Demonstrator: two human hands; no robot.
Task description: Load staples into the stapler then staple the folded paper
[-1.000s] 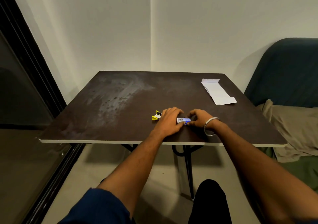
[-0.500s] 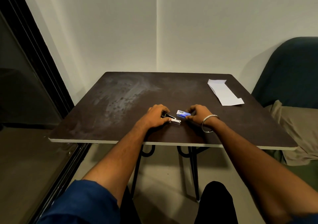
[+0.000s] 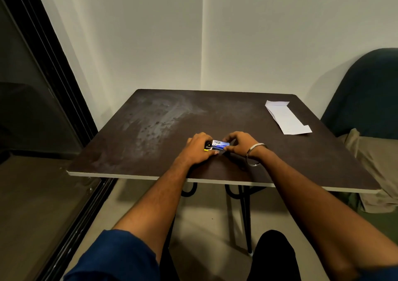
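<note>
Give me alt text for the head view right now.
Both hands meet near the front middle of a dark table: the left hand covers a yellow-and-black stapler, the right hand pinches a small blue staple box. A folded white paper lies untouched at the far right corner.

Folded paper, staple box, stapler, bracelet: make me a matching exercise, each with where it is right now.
Things:
1. folded paper
2. staple box
3. stapler
4. bracelet

Places:
A. under the left hand
B. on the right wrist
C. far right corner of the table, untouched
D. between the two hands, pinched by the right hand

Pairs: 1-C, 2-D, 3-A, 4-B
</note>
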